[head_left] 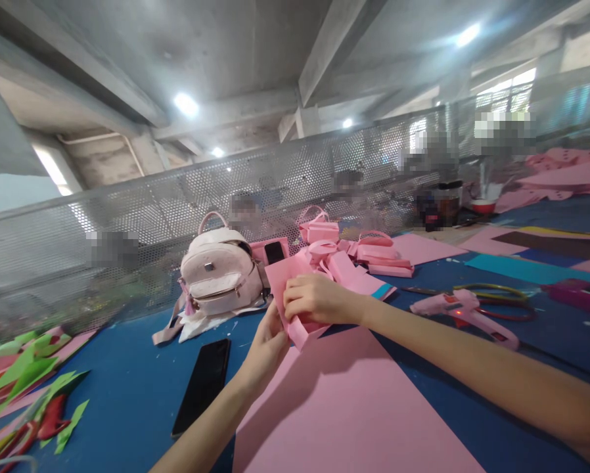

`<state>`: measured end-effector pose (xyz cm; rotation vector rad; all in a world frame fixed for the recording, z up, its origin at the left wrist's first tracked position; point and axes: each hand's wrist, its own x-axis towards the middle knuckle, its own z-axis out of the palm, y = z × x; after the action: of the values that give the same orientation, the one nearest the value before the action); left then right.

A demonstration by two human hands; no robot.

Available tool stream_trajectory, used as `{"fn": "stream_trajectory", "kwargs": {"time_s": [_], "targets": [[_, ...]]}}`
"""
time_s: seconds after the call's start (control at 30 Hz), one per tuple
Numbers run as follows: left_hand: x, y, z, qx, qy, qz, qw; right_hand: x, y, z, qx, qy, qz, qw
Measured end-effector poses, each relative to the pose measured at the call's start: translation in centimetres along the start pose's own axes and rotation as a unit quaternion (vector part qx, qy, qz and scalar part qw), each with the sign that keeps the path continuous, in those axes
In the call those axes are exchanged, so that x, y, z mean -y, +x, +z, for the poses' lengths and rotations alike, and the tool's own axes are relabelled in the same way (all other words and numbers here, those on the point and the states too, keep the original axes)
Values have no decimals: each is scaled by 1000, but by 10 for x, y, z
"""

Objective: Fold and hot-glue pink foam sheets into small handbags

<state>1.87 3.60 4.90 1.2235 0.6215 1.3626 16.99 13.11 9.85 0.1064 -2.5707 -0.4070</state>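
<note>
Head view, looking down across a blue worktable (127, 374). Near the middle, lifted just clear of the table: a folded pink foam piece (281, 279), pinched between two bare hands. Left hand (268, 345) closed on its lower left edge from underneath. Right hand (315, 299) curled over the front, fingers pressed flat on the fold.

Probably best to press along the whole crease with even pressure, supporting from below with the left thumb, lining up the edges before squeezing.

Directly beneath the hands, a large pink sheet (344, 401), its near edge out of frame. To the left, just beside that sheet, a black phone (202, 384). Behind, near the hands, a pink backpack (221, 272) and a pile of pink folded pieces (364, 259). To the right, well apart, a pink glue gun (465, 312). Far left, green and red scraps (23, 374). Most open room over the large sheet and toward the body; little room behind.
</note>
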Motion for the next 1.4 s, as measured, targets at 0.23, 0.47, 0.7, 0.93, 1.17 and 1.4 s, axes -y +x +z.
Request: {"fn": "stream_trajectory", "kwargs": {"time_s": [0.23,0.47,0.7,0.93,1.17,1.4], "targets": [[-3,0,0,5,15,13,1000,0,0,3,-18,13,1,1000],[0,0,-3,38,19,18,999,2,0,3,-22,42,167,985],[3,1,-8,69,73,34,994,6,1,1,-27,24,222,974],[15,-2,-19,-36,176,22,983,11,5,-1,-54,-10,307,950],[13,-1,-17,-53,230,39,971,11,5,-3,-28,19,302,953],[9,2,-12,-26,187,77,979,9,5,-12,7,63,281,958]]}}
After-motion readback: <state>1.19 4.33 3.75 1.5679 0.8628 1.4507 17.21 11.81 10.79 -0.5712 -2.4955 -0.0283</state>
